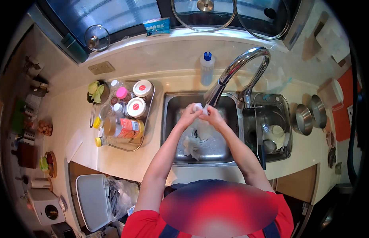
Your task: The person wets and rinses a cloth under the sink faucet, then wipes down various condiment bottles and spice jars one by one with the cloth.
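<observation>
Both hands meet over the left sink basin (228, 152), just below the faucet's spout (215, 93). My left hand (188, 115) is closed round one side of a small white thing (198, 107). The fingers of my right hand (214, 118) pinch its other side. Its kind cannot be made out, as fingers cover much of it. Beneath the hands, a crumpled whitish piece (191, 147), like a wet cloth or plastic film, lies on the basin floor near the drain.
Left of the sink, a metal rack (153, 95) holds jars and bottles. A clear bottle with a blue cap (207, 67) stands behind the basin. Dishes sit in the right basin (286, 119), with steel bowls (303, 119) beside it. An opened bin (91, 202) is below the counter.
</observation>
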Tool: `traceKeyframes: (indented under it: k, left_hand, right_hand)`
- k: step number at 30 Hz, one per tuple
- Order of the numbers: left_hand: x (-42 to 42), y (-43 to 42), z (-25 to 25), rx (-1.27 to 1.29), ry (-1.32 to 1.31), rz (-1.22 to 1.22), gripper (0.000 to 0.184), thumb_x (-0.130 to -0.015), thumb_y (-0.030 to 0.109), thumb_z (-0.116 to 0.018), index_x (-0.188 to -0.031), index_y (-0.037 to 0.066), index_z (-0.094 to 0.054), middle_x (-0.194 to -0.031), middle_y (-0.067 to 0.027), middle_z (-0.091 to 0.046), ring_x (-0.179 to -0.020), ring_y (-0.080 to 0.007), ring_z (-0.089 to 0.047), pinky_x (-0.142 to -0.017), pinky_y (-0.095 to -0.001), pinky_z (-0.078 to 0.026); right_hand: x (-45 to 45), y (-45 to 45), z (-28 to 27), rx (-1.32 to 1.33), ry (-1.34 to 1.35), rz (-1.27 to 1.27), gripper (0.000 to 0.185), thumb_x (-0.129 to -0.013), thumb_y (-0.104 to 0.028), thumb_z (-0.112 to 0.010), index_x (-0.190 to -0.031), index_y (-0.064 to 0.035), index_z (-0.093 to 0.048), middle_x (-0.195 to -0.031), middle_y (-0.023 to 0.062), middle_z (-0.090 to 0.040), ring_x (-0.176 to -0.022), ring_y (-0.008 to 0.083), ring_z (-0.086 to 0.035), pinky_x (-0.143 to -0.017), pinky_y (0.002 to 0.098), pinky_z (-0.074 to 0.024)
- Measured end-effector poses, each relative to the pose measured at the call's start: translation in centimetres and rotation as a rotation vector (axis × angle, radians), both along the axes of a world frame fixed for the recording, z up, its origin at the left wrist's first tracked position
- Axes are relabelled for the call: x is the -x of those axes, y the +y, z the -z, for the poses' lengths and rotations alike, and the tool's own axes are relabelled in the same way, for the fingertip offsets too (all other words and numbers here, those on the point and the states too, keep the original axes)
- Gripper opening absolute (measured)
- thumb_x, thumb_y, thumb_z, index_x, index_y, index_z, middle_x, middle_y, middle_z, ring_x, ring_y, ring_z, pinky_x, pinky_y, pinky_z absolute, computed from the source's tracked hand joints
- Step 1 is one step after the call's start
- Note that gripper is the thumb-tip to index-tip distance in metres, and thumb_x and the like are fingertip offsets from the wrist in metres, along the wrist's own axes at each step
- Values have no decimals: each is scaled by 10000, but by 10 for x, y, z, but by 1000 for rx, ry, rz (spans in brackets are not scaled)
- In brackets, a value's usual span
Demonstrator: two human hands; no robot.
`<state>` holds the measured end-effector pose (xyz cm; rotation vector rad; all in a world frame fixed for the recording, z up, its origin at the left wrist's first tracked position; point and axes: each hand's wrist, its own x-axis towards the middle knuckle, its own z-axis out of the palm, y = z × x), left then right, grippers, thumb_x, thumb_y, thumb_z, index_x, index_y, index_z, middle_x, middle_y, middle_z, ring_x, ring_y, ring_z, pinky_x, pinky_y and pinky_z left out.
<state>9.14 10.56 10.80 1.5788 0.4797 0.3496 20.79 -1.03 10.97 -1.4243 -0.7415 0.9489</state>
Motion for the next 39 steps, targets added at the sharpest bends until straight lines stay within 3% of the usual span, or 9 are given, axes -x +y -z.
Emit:
traceKeyframes:
  k: [6,10,12,14,19,22,27,35,39]
  left_hand:
    - [24,-15,74,98,-63,-406,527,-805,327,-686,-1172,27,-454,-1133,-75,-532,-1005,-195,-529,-842,-305,-432]
    - [24,-42,109,904,226,-586,756,-776,615,-573,-1242,42,-408,-1165,-128,-535,-1059,-296,-534,-902,-428,-419]
    - [15,-41,112,1239,252,-551,834,-761,696,-518,-1272,50,-384,-1178,-145,-534,-1070,-331,-531,-917,-484,-412]
    - [9,-45,104,1442,-466,-265,883,-744,740,-472,-1300,61,-377,-1180,-161,-542,-1052,-373,-534,-887,-527,-438]
    - [-17,-49,162,1650,-811,366,416,-939,345,-457,-1266,88,-458,-1196,-100,-554,-1073,-333,-537,-840,-425,-497]
    - [-14,-82,142,1171,-371,-270,399,-943,317,-448,-1273,92,-455,-1223,-89,-541,-1113,-290,-525,-888,-411,-470]
    - [-2,-63,91,1340,-323,-247,370,-968,284,-365,-1259,75,-456,-1241,-97,-532,-1137,-236,-517,-981,-430,-405]
    - [-2,-59,167,1467,-659,-95,350,-969,363,-383,-1141,88,-513,-1067,-78,-601,-984,-229,-578,-881,-382,-476]
    - [-7,-69,111,1211,-247,-374,344,-972,312,-369,-1213,94,-483,-1172,-83,-562,-1070,-223,-545,-920,-385,-444]
  right_hand:
    - [6,26,-10,-168,663,270,106,-837,-37,-600,-917,33,-607,-830,89,-638,-711,188,-621,-640,336,-507]
    - [23,20,-15,-341,704,141,124,-849,-78,-610,-938,-29,-540,-874,65,-595,-798,189,-602,-716,337,-503]
    - [56,17,-6,-276,508,308,114,-837,-84,-620,-899,-63,-527,-856,24,-577,-780,152,-586,-680,302,-488]
    - [91,0,2,-94,40,299,127,-809,-127,-652,-817,-68,-540,-795,15,-568,-733,158,-579,-637,303,-473]
    - [95,-3,47,73,-1121,310,178,-751,-208,-652,-743,-44,-583,-728,172,-589,-668,344,-578,-589,421,-455]
    - [20,23,71,463,-753,521,205,-760,-209,-617,-730,-9,-584,-686,190,-603,-635,377,-587,-568,453,-443]
    - [29,35,63,396,-435,438,199,-756,-200,-565,-766,-13,-634,-717,216,-624,-695,394,-626,-581,476,-457]
    - [39,41,101,411,-951,335,214,-773,-249,-578,-709,-45,-568,-684,158,-623,-652,371,-607,-592,486,-452]
    - [-15,56,176,366,-557,586,190,-773,-237,-555,-758,-51,-589,-645,180,-596,-619,370,-586,-561,468,-437]
